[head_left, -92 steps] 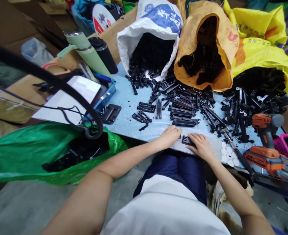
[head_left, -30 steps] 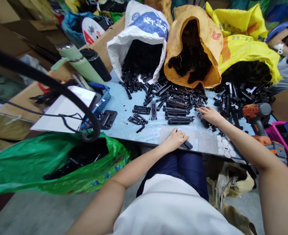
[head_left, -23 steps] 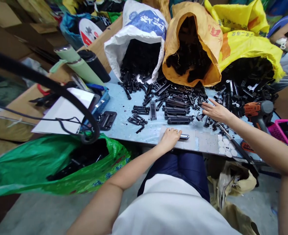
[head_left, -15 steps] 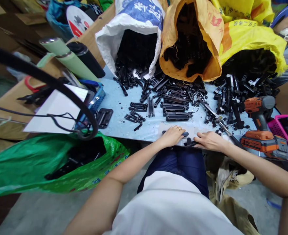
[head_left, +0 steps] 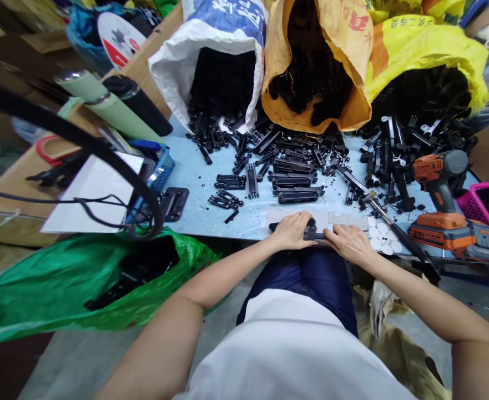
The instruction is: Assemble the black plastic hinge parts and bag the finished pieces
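Three bags, one white (head_left: 227,29), one orange (head_left: 346,58) and one yellow (head_left: 427,49), are lying open at the back of a pale blue worktop (head_left: 190,186), spilling black parts (head_left: 265,139). At the near edge, directly in front of the person, a black bar (head_left: 316,236) is spanning the gap between the two hands. The left hand (head_left: 291,232) is closing around its left portion, with fingers and palm covering much of it; the right hand (head_left: 348,242) is pinching its right end at the fingertips. Another dark end (head_left: 272,226) is poking out left of the left hand; whether it is belonging to the same piece cannot be told.

The bar is looking stiff and light, probably metal or hard plastic, and is unlikely to be fragile. Its smooth face may be slipping under loose fingers, so the long sides are offering the surest hold, with the ends serving for steadying. Similar bars (head_left: 298,194) are lying stacked just beyond, while a drill (head_left: 438,221) is standing well to the right.
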Motion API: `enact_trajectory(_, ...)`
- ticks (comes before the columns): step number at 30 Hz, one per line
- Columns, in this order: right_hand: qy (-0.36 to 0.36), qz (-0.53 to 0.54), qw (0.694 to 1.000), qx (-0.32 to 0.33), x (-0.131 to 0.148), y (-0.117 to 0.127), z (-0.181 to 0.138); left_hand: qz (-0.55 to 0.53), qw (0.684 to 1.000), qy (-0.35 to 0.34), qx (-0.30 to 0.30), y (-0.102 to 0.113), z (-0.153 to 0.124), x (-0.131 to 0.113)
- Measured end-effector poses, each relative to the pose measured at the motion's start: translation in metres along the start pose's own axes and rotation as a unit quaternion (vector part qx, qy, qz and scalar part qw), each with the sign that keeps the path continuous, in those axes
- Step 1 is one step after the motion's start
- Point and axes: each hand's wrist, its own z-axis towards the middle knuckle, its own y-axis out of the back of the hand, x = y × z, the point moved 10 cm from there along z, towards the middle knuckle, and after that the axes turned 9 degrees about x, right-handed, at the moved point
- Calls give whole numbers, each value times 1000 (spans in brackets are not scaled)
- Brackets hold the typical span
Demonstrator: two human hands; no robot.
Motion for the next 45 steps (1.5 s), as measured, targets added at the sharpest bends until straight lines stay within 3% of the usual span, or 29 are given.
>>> enact_trajectory(7,47,-22,997,-55,6,19,-3,3,998,-55,-38,0,-9,-4)
enact_trajectory(12,70,5,995,-76,-6,0,5,6,999,-41,-21,-3,4,-6)
enact_trajectory(16,25,66,989,-131,-27,-13,5,-29,994,-75,-73,6,12,-8)
enact_trajectory(22,-40,141,962,-231,-38,-3,-15,-72,983,-139,-95,9,11,-9)
enact_trajectory(31,-71,250,924,-280,-35,-1,-7,-47,987,-124,-85,4,11,-9)
enact_trajectory(39,-89,325,902,-271,-33,-6,-3,-13,998,-53,-24,9,14,-10)
enact_trajectory(45,-136,384,877,-253,-23,-13,10,-22,998,-41,-38,13,9,-10)
